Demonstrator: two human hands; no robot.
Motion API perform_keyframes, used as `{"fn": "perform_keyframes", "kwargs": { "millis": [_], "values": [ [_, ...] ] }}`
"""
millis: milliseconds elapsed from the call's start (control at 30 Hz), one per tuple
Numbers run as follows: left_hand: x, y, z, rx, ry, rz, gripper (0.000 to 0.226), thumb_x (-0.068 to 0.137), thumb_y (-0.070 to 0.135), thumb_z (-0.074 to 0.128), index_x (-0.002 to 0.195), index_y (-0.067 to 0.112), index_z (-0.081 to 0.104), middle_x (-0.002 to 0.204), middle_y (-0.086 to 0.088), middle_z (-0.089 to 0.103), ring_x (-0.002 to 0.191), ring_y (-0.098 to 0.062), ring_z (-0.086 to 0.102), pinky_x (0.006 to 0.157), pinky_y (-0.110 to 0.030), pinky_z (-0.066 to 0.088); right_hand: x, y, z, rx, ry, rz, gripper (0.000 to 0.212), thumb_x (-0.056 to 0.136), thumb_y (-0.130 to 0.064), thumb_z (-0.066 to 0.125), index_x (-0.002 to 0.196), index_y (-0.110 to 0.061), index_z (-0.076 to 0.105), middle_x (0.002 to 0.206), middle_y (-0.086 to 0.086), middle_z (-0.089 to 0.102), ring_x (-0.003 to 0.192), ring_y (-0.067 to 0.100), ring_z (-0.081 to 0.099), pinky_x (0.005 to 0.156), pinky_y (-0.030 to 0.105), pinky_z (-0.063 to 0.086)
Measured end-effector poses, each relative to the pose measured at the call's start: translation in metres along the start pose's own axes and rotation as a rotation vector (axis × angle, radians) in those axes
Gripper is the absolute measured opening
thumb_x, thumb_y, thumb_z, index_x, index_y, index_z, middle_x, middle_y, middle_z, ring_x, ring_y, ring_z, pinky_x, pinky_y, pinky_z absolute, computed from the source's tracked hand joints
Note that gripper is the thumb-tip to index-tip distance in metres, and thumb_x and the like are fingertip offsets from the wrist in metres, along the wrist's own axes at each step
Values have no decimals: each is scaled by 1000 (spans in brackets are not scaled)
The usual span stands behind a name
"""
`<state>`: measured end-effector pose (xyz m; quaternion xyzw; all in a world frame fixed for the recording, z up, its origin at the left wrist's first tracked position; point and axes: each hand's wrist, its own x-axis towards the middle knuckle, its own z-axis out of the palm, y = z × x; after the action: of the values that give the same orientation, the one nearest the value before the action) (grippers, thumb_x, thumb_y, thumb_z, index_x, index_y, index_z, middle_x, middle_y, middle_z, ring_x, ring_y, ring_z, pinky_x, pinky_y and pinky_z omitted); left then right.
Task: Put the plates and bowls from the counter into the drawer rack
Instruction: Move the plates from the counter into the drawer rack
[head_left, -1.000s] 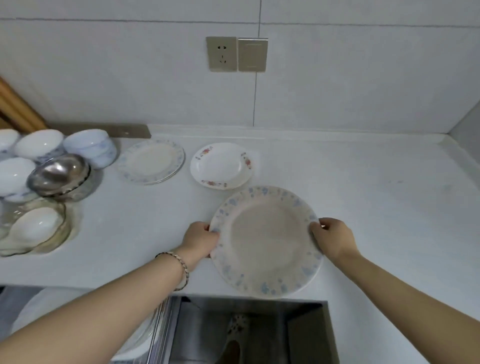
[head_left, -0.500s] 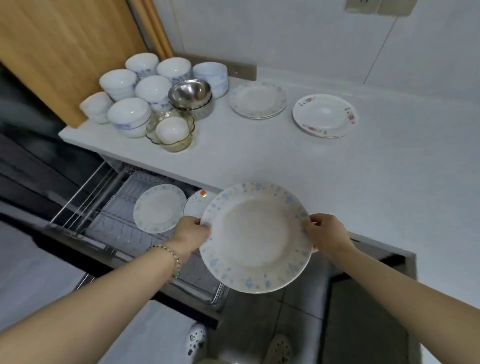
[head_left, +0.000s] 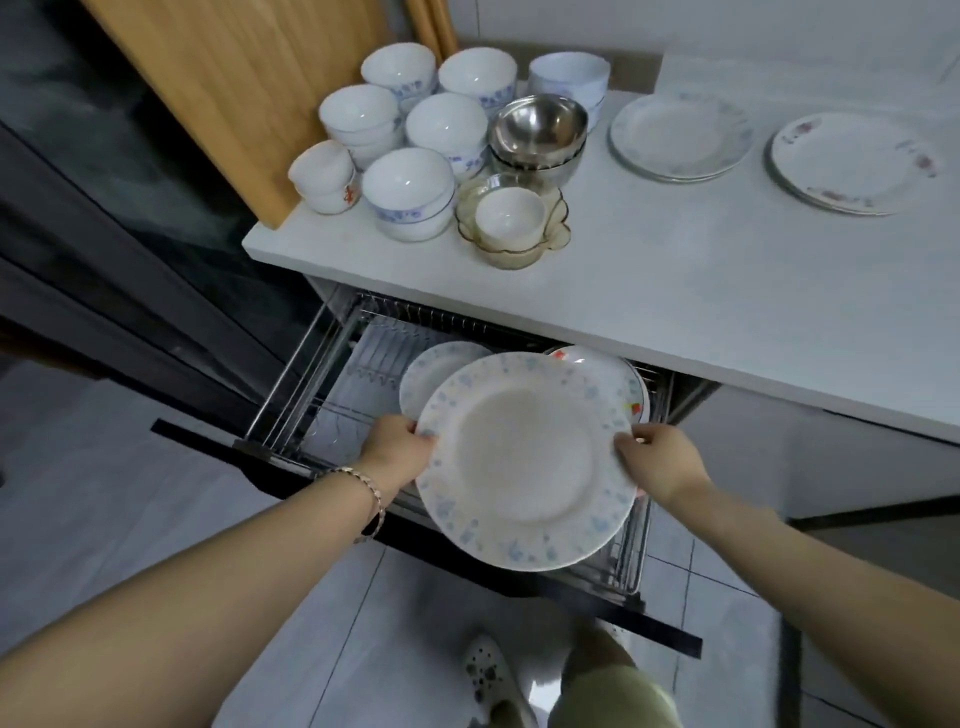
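I hold the blue-flowered plate (head_left: 524, 462) between both hands in the lower middle of the frame. It is over the open drawer rack (head_left: 332, 395) and not yet seated in the wires. My left hand (head_left: 397, 447) is curled round the rim at the plate's left edge, and my right hand (head_left: 660, 460) pinches the opposite edge, so the load is shared across its width.

I judge it to be glazed ceramic: stiff, slick under the fingers, fairly heavy for one hand, and quick to chip if it knocks metal or another dish. The rim is the only sensible hold, at two opposite points as now, with the face tilted toward me so I can slide it edge-first into a slot.

Just behind it in the rack stand a smaller blue-rimmed plate (head_left: 441, 364) and a red-flowered plate (head_left: 597, 364). The plate I hold overlaps both in view, and I cannot tell whether it touches them.

On the counter (head_left: 675, 270), white bowls (head_left: 408, 195) and a steel bowl (head_left: 537, 124) wait at upper centre, with two plate stacks (head_left: 680, 137) at upper right.
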<state>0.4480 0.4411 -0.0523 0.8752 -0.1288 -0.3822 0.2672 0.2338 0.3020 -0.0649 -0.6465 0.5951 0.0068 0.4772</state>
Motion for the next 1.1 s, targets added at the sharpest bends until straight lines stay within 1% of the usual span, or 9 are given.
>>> {"fn": "perform_keyframes", "kwargs": {
  "millis": [67,133,233,300,433,600,767,1000,1100],
  "values": [
    [22,-3,-13,42,6,-17,23,88,12,53,66,11,61,71,-8,63,80,-28,64,69,-35,54,8,-11,22,7,6,19,31,92,-18,44,96,0,69,88,20,68,75,29,57,59,27,45],
    [50,-7,-22,62,-9,-28,19,87,12,54,76,2,66,80,-15,69,84,-32,67,75,-41,58,21,-22,42,23,-2,37,33,93,-18,43,96,4,67,83,21,66,69,28,53,51,24,38],
    [94,-14,-31,62,-6,-63,21,86,9,54,92,-5,69,95,-25,71,90,-37,68,81,-53,56,50,-34,72,55,-16,51,31,93,-18,42,96,4,64,73,13,59,66,27,50,56,27,36],
    [124,-19,-33,80,-12,-76,18,87,8,54,85,1,70,92,-22,71,88,-36,69,81,-53,57,71,-38,94,69,-41,75,28,92,-17,44,96,3,63,72,10,59,67,25,51,59,27,38],
    [191,-31,-36,175,-29,-91,23,88,8,52,67,15,60,76,-10,65,79,-30,64,75,-41,56,111,-48,144,88,-66,176,28,91,-18,46,109,-2,61,94,15,65,82,28,57,77,37,49],
    [266,-45,-28,267,-69,-90,24,86,7,47,64,8,57,68,-10,57,65,-24,54,52,-23,37,152,-53,195,154,-51,323,42,88,-12,51,130,-12,53,117,15,65,99,30,59,79,28,41],
    [343,-61,0,273,-128,-99,17,81,6,47,74,11,62,72,-7,60,72,-24,58,59,-24,42,204,-39,250,204,49,471,45,85,-10,50,129,-16,54,117,15,66,108,34,59,90,35,47],
    [405,-56,41,319,-185,-7,34,83,8,48,114,10,61,102,-9,64,87,-26,59,70,-28,47,252,-22,297,224,276,586,42,83,-6,46,124,-14,57,104,23,67,108,39,53,75,34,43],
    [416,-51,51,418,-143,-46,44,83,13,49,127,16,51,124,-14,51,109,-35,56,92,-39,51,258,-24,304,260,354,625,42,83,-7,47,123,-15,60,102,24,67,106,39,55,80,36,47]
  ]
}}
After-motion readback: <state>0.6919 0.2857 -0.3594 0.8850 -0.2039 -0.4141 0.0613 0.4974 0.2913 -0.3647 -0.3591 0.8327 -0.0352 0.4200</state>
